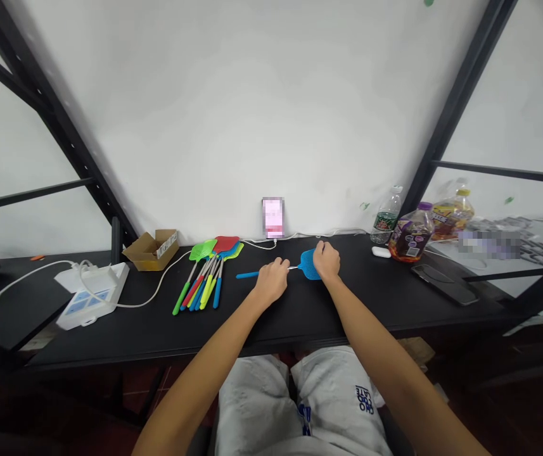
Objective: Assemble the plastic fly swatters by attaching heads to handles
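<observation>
A blue fly swatter [308,265] lies crosswise over the black table, its handle to the left and its perforated head to the right. My left hand [272,280] is closed around the handle where it meets the metal shaft. My right hand [327,259] grips the right edge of the swatter's head, with the fingers curled over it. Left of my hands rests a pile of several fly swatters [207,272] in green, red, yellow and blue, heads toward the wall and handles toward me.
An open cardboard box [152,251] and a white power strip [93,296] with cables occupy the left. Against the wall leans a lit phone [273,217]. At right stand a clear bottle [386,216] and a purple-capped bottle [412,233], near a white earbud case [381,252] and a dark phone [445,284].
</observation>
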Demonstrator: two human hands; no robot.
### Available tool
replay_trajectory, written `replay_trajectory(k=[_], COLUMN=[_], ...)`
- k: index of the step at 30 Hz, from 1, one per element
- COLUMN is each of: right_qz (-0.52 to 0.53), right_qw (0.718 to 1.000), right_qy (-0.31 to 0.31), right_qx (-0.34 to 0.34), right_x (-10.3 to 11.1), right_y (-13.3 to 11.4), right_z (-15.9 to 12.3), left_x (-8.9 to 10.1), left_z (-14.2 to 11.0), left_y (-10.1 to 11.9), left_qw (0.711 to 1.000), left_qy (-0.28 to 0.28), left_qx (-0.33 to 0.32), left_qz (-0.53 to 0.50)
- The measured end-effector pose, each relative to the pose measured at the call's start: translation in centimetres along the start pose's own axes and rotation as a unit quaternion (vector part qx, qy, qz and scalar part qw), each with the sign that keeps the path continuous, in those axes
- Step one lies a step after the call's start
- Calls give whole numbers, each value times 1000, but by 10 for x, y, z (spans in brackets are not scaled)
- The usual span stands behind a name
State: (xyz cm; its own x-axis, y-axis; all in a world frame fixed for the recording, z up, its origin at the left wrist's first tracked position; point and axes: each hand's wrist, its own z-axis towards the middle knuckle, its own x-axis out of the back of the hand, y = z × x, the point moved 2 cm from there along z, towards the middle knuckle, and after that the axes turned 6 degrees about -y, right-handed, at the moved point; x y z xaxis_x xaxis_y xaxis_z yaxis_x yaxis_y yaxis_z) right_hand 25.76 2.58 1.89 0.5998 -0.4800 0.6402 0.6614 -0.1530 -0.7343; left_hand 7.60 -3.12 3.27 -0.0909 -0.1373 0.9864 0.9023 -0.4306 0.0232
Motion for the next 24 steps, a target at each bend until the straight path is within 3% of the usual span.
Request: replay_trajectory(k=[9, 24], right_qz=[-79, -157], right_qw=[996, 986], right_qy=[-38, -46], right_qx=[6, 22], right_x=[-7, -16], right_y=[2, -3], right_z=[0, -1], left_x=[-18, -22], left_z=[4, 5], left_y=[8, 6], left_qw=[999, 1000], left_qy=[-1, 1], left_qx=[-27, -12], left_qz=[-20, -13])
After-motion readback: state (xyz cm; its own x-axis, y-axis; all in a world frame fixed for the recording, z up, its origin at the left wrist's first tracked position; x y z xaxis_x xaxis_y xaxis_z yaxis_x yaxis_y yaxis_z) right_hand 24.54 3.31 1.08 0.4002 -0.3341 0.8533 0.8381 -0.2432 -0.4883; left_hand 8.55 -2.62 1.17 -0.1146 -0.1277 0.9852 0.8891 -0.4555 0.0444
